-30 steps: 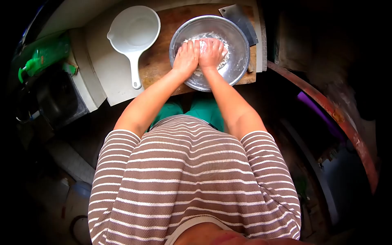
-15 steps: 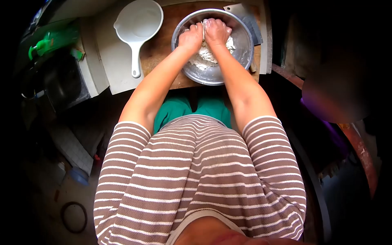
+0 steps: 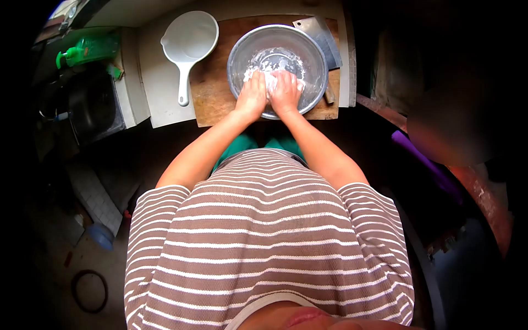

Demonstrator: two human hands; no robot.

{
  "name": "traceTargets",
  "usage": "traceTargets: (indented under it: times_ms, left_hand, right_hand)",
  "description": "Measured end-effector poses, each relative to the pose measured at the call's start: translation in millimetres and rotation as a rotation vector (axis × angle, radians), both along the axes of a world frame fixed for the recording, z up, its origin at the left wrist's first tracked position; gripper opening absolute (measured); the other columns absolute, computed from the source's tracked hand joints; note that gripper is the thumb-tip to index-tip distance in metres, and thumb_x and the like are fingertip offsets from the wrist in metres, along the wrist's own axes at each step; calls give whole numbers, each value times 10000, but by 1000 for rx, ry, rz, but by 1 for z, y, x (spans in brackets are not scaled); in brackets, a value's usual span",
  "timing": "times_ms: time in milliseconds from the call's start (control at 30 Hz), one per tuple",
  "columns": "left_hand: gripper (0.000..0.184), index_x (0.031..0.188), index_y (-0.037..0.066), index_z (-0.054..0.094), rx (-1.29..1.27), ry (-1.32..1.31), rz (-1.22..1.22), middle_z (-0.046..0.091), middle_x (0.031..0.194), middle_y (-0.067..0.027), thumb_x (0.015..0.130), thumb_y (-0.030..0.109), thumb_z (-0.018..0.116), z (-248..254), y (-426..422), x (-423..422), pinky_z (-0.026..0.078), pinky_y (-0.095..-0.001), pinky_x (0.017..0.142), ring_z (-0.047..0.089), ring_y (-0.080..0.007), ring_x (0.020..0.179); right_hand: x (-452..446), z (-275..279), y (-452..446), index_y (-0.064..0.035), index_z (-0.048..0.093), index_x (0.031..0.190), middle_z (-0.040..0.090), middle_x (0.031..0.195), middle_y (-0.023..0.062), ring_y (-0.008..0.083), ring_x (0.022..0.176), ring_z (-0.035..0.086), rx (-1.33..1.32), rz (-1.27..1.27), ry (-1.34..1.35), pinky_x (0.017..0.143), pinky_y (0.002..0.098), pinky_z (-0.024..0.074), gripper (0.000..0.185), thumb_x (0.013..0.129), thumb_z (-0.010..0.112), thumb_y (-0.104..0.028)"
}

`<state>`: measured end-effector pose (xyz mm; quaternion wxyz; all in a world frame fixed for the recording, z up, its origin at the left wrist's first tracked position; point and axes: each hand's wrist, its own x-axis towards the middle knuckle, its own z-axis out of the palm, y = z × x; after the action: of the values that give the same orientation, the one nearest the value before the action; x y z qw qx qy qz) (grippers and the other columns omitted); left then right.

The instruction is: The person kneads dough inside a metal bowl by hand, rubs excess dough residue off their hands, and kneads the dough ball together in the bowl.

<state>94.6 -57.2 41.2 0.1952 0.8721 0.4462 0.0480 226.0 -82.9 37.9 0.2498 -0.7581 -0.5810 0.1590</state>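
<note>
Both your left hand (image 3: pixel 252 99) and right hand (image 3: pixel 286 95) touch the lumpy white dough (image 3: pixel 271 81), neither nearer: it lies beneath and between them, toward your side of the round silver metal bowl (image 3: pixel 315 69), its long axis hidden. Your fingers lie narrowly spaced over it; whether they grip, I cannot tell.

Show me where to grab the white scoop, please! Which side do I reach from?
I'd take the white scoop by the middle of its handle, reaching in from the person's side of the counter. The handle is long, slim and points toward the person, while the round cup is much wider, so probably harder to hold.
</note>
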Motion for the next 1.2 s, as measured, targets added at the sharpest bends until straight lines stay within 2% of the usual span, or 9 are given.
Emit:
traceTargets:
  times_ms: [33,233,467,600,767,900,967,1100,1200]
  left_hand:
    - [630,1377,-137,281,-15,-6,3,318,1436,-299,842,89,526,0,-9,0,376,-468,1036,405,-425,1263]
    - [664,1412,-107,253,40,195,22,337,1421,-281,837,98,515,-15,24,19,322,-499,1053,404,-423,1250]
    - [303,1130,30,469,97,195,17,524,1012,-157,842,122,493,-25,77,30,450,-472,782,539,-353,947]
    - [211,1036,55,472,71,193,52,539,950,-148,841,128,512,-27,92,36,525,-458,674,605,-336,833]
    - [249,1051,63,478,45,225,85,544,977,-148,817,109,548,-22,91,37,534,-464,730,602,-348,881]
    - [446,1131,62,494,-143,132,85,545,1114,-179,738,168,676,1,90,25,474,-485,888,557,-388,1034]
    - [517,1139,61,527,-344,-124,68,538,1175,-187,715,261,747,24,84,11,458,-455,918,549,-377,1062]
    - [327,948,92,633,-287,-114,-7,634,978,-152,694,233,783,53,65,-5,463,-448,854,573,-363,994]
    - [265,782,53,590,-368,-70,-56,654,848,-166,641,159,788,51,49,1,486,-458,740,624,-380,826]
  right_hand:
    - [-4,-2,-4,-194,609,1058,562,1122,19,241,1113,488,52,-20,-26,959,465,317,319,751,652,-269]
    - [6,-36,38,-199,639,1012,592,1063,-5,213,1055,523,73,-11,-106,951,451,318,256,779,628,-302]
    - [24,-48,90,-172,625,861,630,932,10,216,935,591,-103,7,-147,841,455,350,188,860,533,-336]
    - [26,-42,109,-158,644,877,681,926,48,236,936,634,-228,-64,-57,846,487,352,308,955,432,-367]
    - [25,-39,105,-148,646,881,679,928,44,245,951,629,-195,-85,-46,876,509,349,316,951,438,-375]
    - [46,-31,91,-143,674,991,664,1009,83,290,1014,608,-191,63,85,889,526,380,289,917,510,-369]
    - [61,-16,71,-147,677,1042,648,1041,106,304,1033,597,-111,307,329,915,485,418,275,892,559,-344]
    - [72,28,38,-140,659,1031,616,1088,113,323,1043,577,-100,591,241,911,431,455,279,759,709,-175]
    - [56,55,21,-119,550,1041,573,1091,115,341,1103,538,-379,531,149,873,537,452,441,677,792,-169]
